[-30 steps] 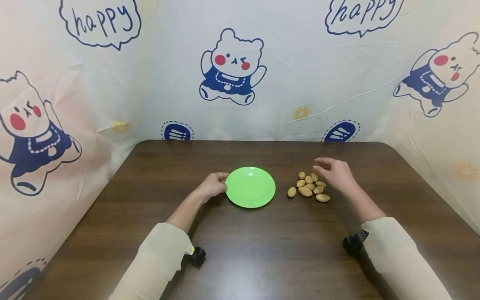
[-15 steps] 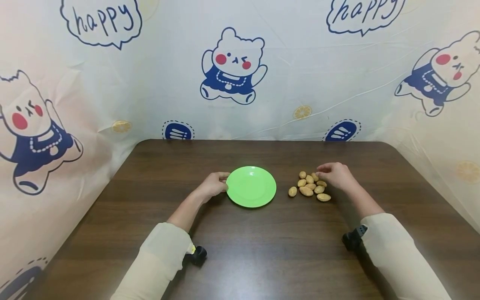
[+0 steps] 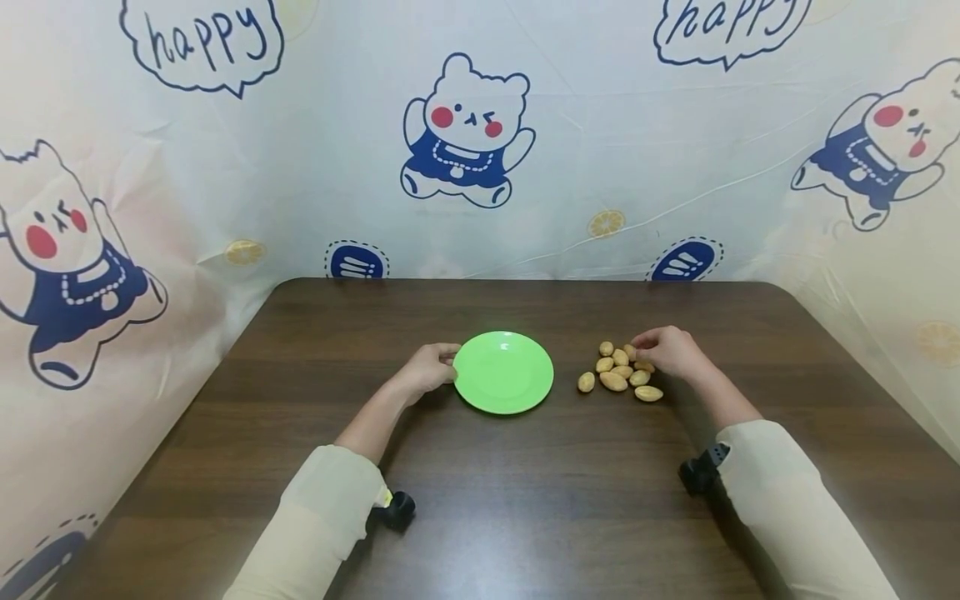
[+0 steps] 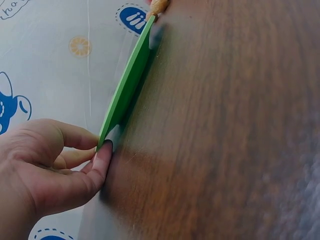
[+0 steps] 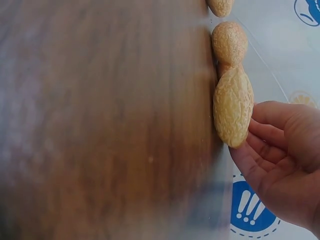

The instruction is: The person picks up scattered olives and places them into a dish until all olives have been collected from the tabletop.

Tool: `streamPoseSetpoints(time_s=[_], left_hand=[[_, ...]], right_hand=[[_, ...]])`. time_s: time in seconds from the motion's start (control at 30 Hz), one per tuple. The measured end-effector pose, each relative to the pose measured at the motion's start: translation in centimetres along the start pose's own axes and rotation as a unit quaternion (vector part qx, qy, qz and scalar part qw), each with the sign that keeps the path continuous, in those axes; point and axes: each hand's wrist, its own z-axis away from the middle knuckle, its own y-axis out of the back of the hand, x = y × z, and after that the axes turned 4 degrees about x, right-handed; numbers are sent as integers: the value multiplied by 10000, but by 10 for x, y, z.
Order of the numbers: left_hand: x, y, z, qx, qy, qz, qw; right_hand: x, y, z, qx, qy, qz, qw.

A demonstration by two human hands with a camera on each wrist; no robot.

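My left hand [image 3: 424, 369] pinches the left rim of a round, bright green plate [image 3: 503, 373]. In the left wrist view, the plate [image 4: 126, 85] appears edge-on, with its rim between fingers and thumb. To the plate's right lies a loose cluster of tan, wrinkled, oval nuts [image 3: 613, 382]. At the cluster's far right edge, my right hand [image 3: 677, 350] pinches one nut [image 3: 630, 352] between thumb and fingertips. The right wrist view has a larger nut [image 5: 233, 107] in front that hides the fingertips and what they hold.
Everything lies on a dark brown wooden table [image 3: 480, 492]. A pale printed cloth [image 3: 570, 142] with cartoon bears rises behind its far edge and along the sides. Each forearm wears a small black wrist camera [image 3: 399, 511].
My right hand has come down from above the cluster and its fingers have closed at the far right nut. The left hand keeps its hold on the plate.
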Motion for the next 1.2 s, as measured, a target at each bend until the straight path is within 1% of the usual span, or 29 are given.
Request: streamPoseSetpoints(time_s=[0.3, 0.53, 0.77, 1.2], left_hand=[[1, 1, -1, 30, 23, -12, 10000], [1, 1, 0, 20, -27, -11, 10000], [-1, 0, -2, 79, 28, -79, 9999], [-2, -1, -2, 65, 51, -42, 10000]], right_hand=[[0, 0, -4, 40, 10, -68, 10000], [0, -1, -5, 59, 28, -56, 10000], [0, -2, -5, 37, -43, -71, 10000], [0, -2, -4, 349, -1, -201, 9992]])
